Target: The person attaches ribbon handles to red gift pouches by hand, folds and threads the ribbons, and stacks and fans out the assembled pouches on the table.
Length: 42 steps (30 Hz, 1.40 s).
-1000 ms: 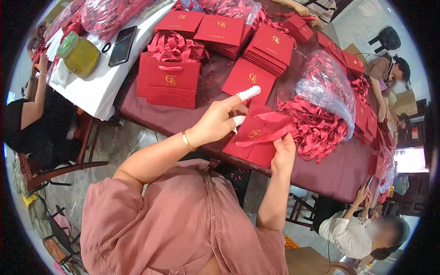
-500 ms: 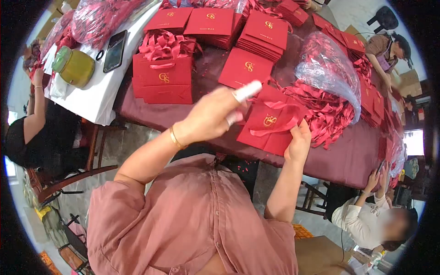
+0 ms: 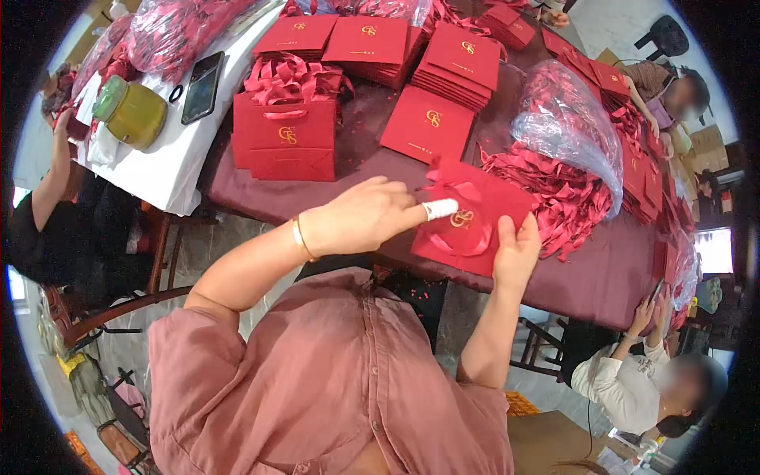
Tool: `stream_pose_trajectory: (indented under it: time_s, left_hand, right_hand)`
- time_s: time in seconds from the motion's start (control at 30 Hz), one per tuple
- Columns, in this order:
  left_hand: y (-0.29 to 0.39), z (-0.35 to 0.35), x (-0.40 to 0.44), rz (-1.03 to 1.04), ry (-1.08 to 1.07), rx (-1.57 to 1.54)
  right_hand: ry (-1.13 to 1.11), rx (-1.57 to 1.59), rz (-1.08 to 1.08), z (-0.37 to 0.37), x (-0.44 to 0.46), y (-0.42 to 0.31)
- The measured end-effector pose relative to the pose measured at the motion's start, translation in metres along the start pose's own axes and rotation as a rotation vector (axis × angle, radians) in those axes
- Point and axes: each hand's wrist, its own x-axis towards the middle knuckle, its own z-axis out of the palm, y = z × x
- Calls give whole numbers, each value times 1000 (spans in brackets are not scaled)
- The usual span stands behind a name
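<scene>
A flat red bag (image 3: pixel 500 198) with a gold logo and a pink ribbon handle is tilted above the table's near edge. My right hand (image 3: pixel 518 249) pinches its right side, thumb on the front face. At its left side my left hand (image 3: pixel 368 214) is closed, with one white-wrapped finger lying over the front near the ribbon and logo; the other fingertips are partly hidden. Just beyond lies a flat red bag (image 3: pixel 427 131). To the right, loose red ribbons (image 3: pixel 554 218) spill from a clear plastic bag (image 3: pixel 566 111).
Stacks of red bags (image 3: pixel 459 63) stand farther back. A standing red bag (image 3: pixel 281 146) with ribbons behind it is left of centre. On the white-covered surface (image 3: pixel 170 162) are a jar (image 3: pixel 131 115) and a phone (image 3: pixel 203 89). Co-workers sit left and right.
The held bag and my right hand have shifted right from the earliest frame. My left hand's wrapped finger has come down onto the bag's front, and the ribbon handle now hangs in a loop.
</scene>
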Motion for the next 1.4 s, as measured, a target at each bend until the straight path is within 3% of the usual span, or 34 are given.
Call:
stream_pose_trajectory:
  time_s: [0.07,0.1,0.2,0.27,0.3,0.43,0.67,0.87,0.93,0.97,1.0,1.1,1.17,1.23,1.3,1.33,1.37,1.4]
  left_hand:
    - [-8,0,2,8,194,-154]
    - [-7,2,3,-136,206,-186]
    - [6,16,7,-453,609,-892]
    - [-3,40,11,-372,691,-549]
    - [6,42,15,-525,652,-761]
    - [12,44,23,-673,644,-839]
    - [-3,65,24,-652,662,-818]
    - [0,56,26,-726,673,-586]
    - [-9,50,23,-554,807,-495]
    - [-16,39,21,-563,857,-421]
    - [-25,25,14,-677,825,-461]
    - [-35,16,6,-554,798,-320]
    - [-26,3,6,-532,920,-532]
    - [-26,8,-5,-576,880,-590]
    - [-18,21,-18,-539,801,-918]
    - [0,11,-22,-670,693,-1157]
    - [-4,34,-31,-555,706,-1099]
    - [15,7,-35,-636,602,-1335]
  right_hand:
    - [29,68,39,0,-1,-8]
    - [30,69,40,1,-2,-10]
    - [72,199,55,8,-3,-11]
    - [90,275,56,13,-7,-4]
    - [83,275,57,14,-8,-4]
    - [53,285,87,16,-15,0]
    - [28,370,99,19,-17,0]
    - [19,382,83,21,-18,3]
    - [67,396,74,10,-17,3]
    - [114,411,63,4,-15,3]
    - [159,443,25,0,-12,-11]
    - [118,390,-6,-8,-13,-7]
    - [230,399,6,-4,-9,-7]
    - [285,571,67,11,-6,-20]
    - [186,673,121,24,-9,-12]
    - [73,703,145,37,-14,-11]
    - [-37,728,166,50,-17,-11]
    - [-104,707,201,65,-23,-5]
